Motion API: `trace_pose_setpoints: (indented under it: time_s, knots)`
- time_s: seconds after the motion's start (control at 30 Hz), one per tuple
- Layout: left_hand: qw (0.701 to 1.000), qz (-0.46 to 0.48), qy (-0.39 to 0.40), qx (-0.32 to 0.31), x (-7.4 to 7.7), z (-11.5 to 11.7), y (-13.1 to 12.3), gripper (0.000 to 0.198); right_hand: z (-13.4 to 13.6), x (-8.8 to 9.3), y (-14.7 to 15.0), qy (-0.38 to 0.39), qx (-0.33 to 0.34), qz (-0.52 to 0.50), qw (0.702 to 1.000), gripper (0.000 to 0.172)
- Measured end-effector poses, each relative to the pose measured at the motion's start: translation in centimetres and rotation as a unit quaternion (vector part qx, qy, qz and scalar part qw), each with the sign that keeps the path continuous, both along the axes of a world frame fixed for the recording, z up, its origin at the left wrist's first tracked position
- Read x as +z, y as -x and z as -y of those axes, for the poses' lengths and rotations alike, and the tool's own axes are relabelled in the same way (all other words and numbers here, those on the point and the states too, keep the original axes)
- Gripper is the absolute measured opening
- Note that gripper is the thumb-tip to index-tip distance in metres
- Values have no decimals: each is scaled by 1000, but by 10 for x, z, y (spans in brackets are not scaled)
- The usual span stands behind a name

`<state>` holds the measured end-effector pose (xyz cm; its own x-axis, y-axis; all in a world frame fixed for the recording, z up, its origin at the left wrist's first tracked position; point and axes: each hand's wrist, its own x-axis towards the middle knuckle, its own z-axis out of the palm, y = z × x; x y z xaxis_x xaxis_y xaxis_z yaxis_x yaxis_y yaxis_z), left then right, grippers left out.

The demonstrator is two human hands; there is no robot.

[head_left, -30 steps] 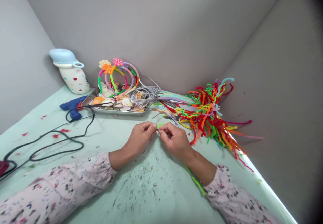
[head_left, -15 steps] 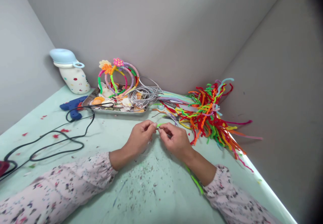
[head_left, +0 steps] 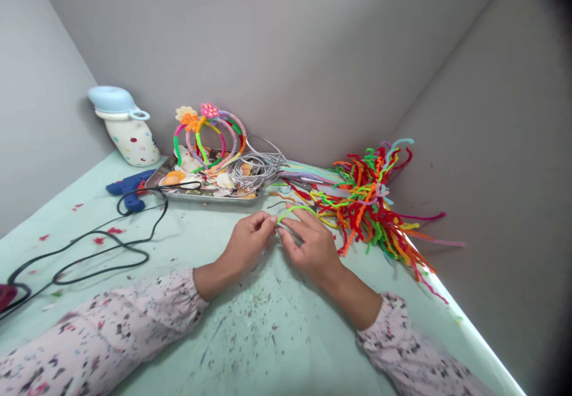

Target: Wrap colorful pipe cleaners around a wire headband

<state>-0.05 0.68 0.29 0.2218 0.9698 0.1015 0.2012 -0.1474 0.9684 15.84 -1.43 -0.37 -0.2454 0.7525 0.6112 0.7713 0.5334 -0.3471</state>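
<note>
Long pale pink sleeves, speckled black and red, gathered cuffs

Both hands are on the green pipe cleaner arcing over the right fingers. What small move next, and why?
Probably hold the pinch with the left hand and let the right hand bend the green pipe cleaner a little further round. It forms only a partial arc above the right hand, and the two hands meet at its near end.

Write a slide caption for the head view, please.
Left hand and right hand hold an arched green fuzzy pipe cleaner over the pale green table, beside a heap of multicoloured pipe cleaners.
</note>
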Motion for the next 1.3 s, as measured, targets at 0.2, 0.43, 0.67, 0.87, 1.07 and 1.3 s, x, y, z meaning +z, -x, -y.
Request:
trace_pose_setpoints:
  time_s: [0.2,0.43,0.67,0.87,1.07,1.3]
  knots:
    - [1000,6,-12,0,-1,-1,0,34,-1,2,1,-24,-37,62,997,38]
    - [1000,13,-6,7,-2,-2,0,32,1,4,2,-17,-69,103,992,52]
    - [1000,6,-5,17,1,-1,1,31,0,6,-1,10,-101,75,992,62]
    - [1000,17,-10,18,3,0,0,31,-2,22,-6,-8,-71,57,996,47]
    - [1000,8,-16,14,5,2,0,29,-7,39,-18,25,-24,51,998,35]
    - [1000,11,1,-10,3,2,-1,30,-11,51,-32,-20,-4,78,997,23]
